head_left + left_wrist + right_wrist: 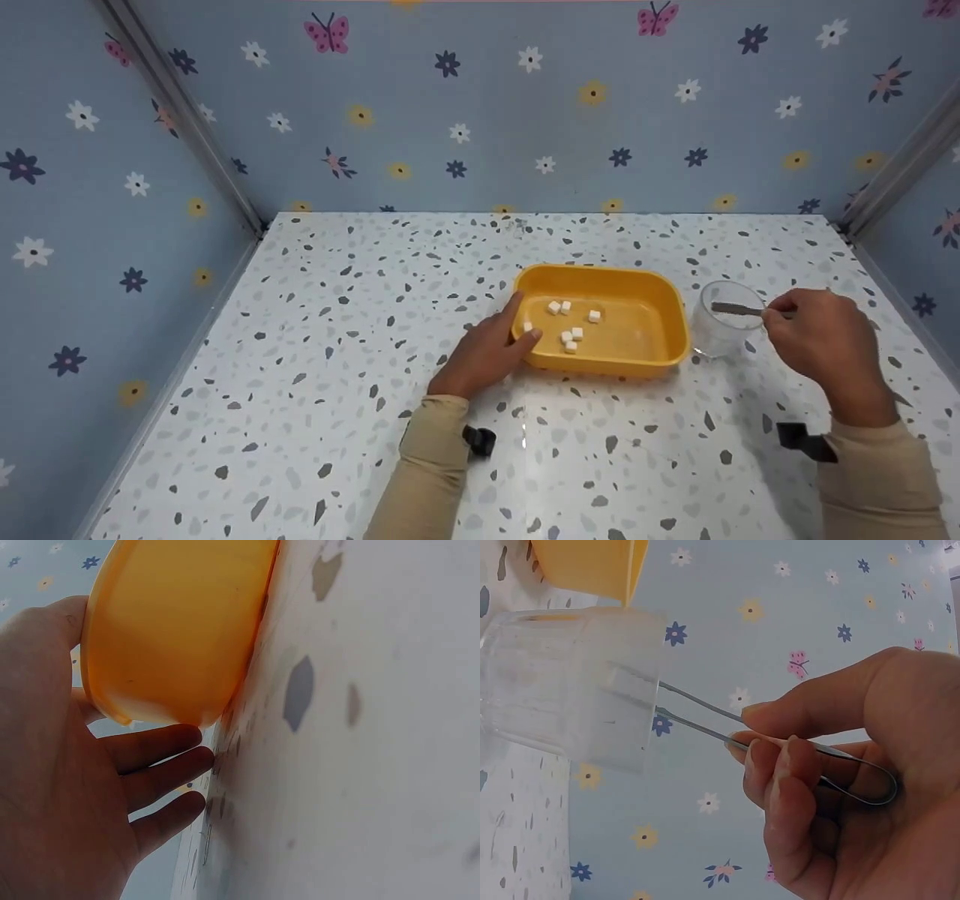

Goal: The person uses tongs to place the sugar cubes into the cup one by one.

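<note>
My left hand holds the near left corner of a yellow plastic tray, its thumb over the rim. In the left wrist view, three fingers stretch out beside the tray's outer wall. Several small white cubes lie on the tray floor, mostly toward the left. My right hand pinches metal tweezers between thumb and fingers, the bent end toward the palm. Their tips reach into the mouth of a clear glass and stand apart, with no cube visible between them. The glass is upright, just right of the tray.
The speckled white table extends left of the tray and in front of it. Blue flowered panels enclose the back and both sides, with metal posts at the corners. A black strap piece is at the right wrist.
</note>
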Tool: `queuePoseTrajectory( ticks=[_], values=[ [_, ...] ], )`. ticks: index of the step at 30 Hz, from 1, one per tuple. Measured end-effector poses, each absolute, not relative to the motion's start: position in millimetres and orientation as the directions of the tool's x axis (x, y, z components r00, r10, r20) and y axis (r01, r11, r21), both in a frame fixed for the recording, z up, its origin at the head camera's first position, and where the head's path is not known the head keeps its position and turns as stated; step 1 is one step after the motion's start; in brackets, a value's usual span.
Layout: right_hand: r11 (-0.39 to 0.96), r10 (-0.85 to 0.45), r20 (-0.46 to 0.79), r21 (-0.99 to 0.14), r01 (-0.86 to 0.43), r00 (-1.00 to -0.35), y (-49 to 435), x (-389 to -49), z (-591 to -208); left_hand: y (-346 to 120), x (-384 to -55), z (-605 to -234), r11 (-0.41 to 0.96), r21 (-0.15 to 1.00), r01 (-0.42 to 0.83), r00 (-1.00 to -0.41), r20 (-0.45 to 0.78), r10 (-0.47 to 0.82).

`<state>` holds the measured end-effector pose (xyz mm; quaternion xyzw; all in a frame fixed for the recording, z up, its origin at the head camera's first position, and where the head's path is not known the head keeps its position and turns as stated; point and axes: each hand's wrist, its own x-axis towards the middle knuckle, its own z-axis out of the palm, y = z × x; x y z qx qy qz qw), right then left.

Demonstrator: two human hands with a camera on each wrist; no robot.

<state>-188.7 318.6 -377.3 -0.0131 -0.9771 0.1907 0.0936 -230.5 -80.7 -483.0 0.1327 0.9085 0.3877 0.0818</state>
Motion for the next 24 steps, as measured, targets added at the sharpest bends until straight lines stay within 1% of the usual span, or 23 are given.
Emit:
queuePoseTrajectory(
  ticks=[18,24],
  values=[
    [0.928,0.031,0.149,-0.372,-0.027,-0.988,314.9,-193.7,-387.6,-81.5,-231.2,-484.3,0.67,0.72,0.179,-0.95,-0.05,0.307],
    [0.928,0.021,0.145,-0.371,-0.034,-0.989,315.1,-194.6,-388.3,-81.4,-232.0,-484.7,0.664,0.719,0.204,-0.946,-0.029,0.323]
  ],
)
